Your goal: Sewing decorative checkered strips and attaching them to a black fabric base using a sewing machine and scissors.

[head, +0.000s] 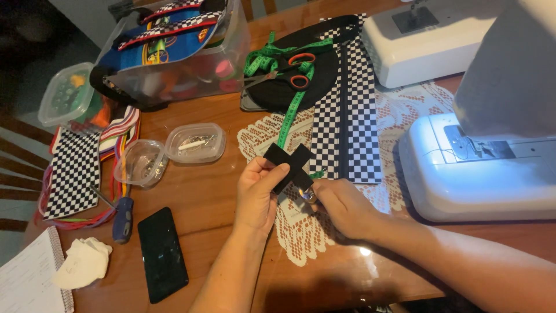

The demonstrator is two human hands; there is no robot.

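My left hand (259,194) pinches a short black strap piece (288,162) between thumb and fingers, held just above the wooden table. Against the strap's lower end, my right hand (346,207) grips a small shiny metal piece (307,194). Both hands meet over a white lace doily (301,232). Behind them lies a black-and-white checkered fabric strip (350,122) with a black band down its middle.
A white sewing machine (486,168) stands at right, another (425,43) behind it. Orange-handled scissors (292,69) and a green measuring tape (289,110) lie on black fabric. At left are small clear tubs (195,143), a black phone (162,254), a screwdriver (122,217) and a plastic bin (174,52).
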